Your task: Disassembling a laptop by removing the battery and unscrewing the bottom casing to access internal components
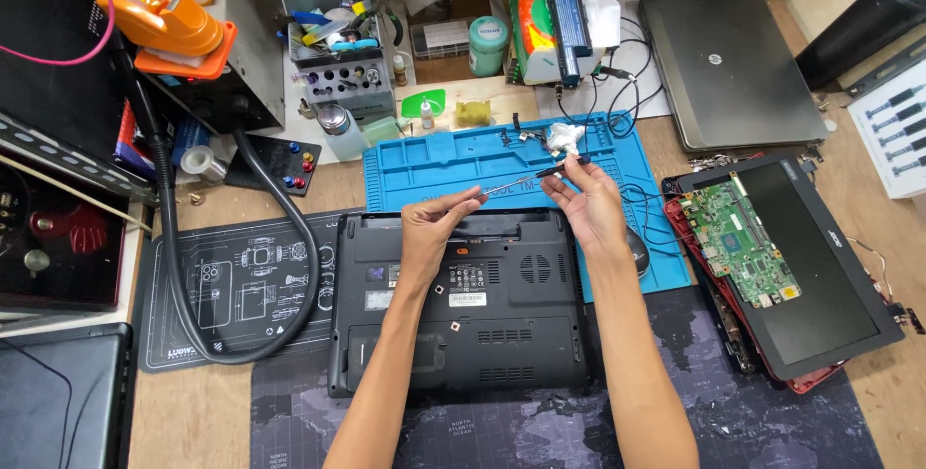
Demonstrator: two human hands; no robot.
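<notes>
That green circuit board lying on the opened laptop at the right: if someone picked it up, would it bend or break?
The flat green circuit board probably stays stiff, since it lies level on the dark laptop panel. It looks thin, so likely light. Its small mounted parts suggest it is fragile and best held by the edges.

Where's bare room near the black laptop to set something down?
Free: the dark map mat in front of the black laptop, and the blue mat's left part. Crowded: behind the blue mat, and right, where the circuit board lies on an opened laptop.
</notes>
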